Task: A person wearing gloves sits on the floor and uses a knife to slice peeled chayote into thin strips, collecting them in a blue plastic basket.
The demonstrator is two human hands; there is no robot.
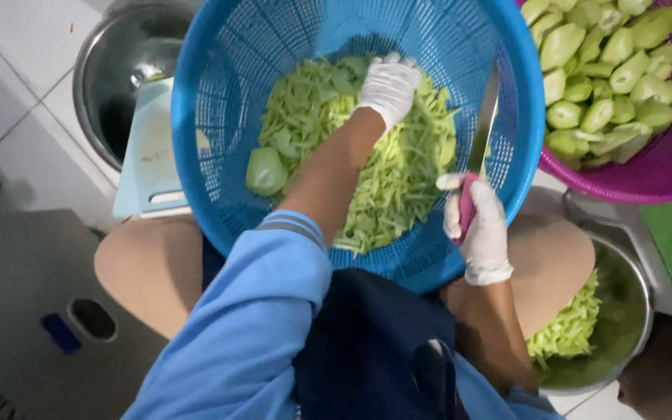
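A big blue mesh basket point(211, 117) rests on my lap, holding a heap of pale green vegetable strips point(398, 167) and one larger green half piece point(265, 171) at its left. My left hand point(388, 84), in a white glove, reaches into the heap with fingers curled over the strips. My right hand point(480, 229), also gloved, grips the pink handle of a knife point(482, 124) whose blade points away along the basket's right inner wall.
A purple mesh basket point(663, 167) of peeled green vegetable halves stands at the upper right. A steel bowl point(628, 311) with more strips sits at the lower right. A steel pot point(118, 70) and a pale cutting board point(149, 148) lie at upper left on a tiled floor.
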